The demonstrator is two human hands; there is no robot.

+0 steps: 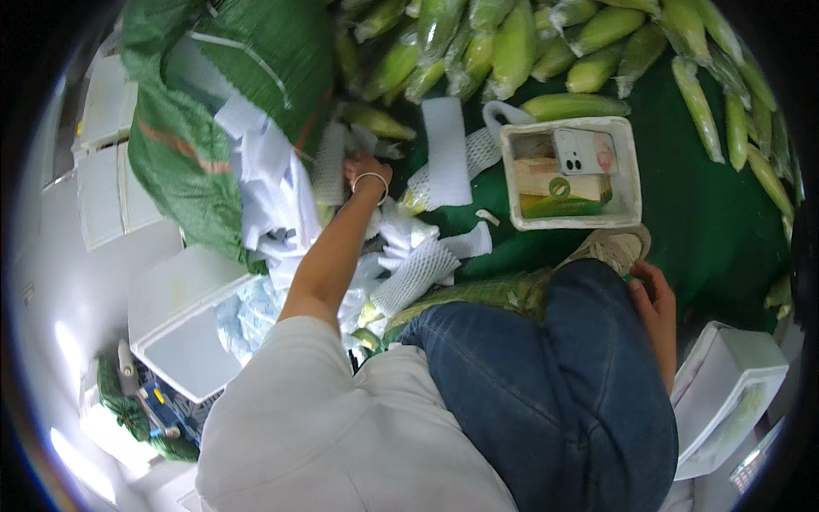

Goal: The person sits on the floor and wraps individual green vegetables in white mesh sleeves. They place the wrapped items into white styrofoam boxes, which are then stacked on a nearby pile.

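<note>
My left hand [368, 171], with a bangle at the wrist, reaches in beside a white foam net sleeve [331, 163] at the mouth of the green woven sack [281, 57]. Its fingertips are hidden, so its grip is unclear. An ear of corn [377, 121] lies just beyond it. To its right, a flat foam sleeve [446, 150] lies across a netted ear of corn [416, 192]. My right hand [651, 297] hangs beside my bent knee, near the shoe [611, 249]. A tiny green patch shows at its fingertips; whether it is held cannot be told.
Film-wrapped corn ears [512, 48] are heaped at the back. A white foam box [512, 179] before me holds a phone [585, 152] and printed cards [560, 198]. White foam sleeves [272, 166] spill from the sack. Foam boxes [192, 326] stand left, and another [729, 397] right.
</note>
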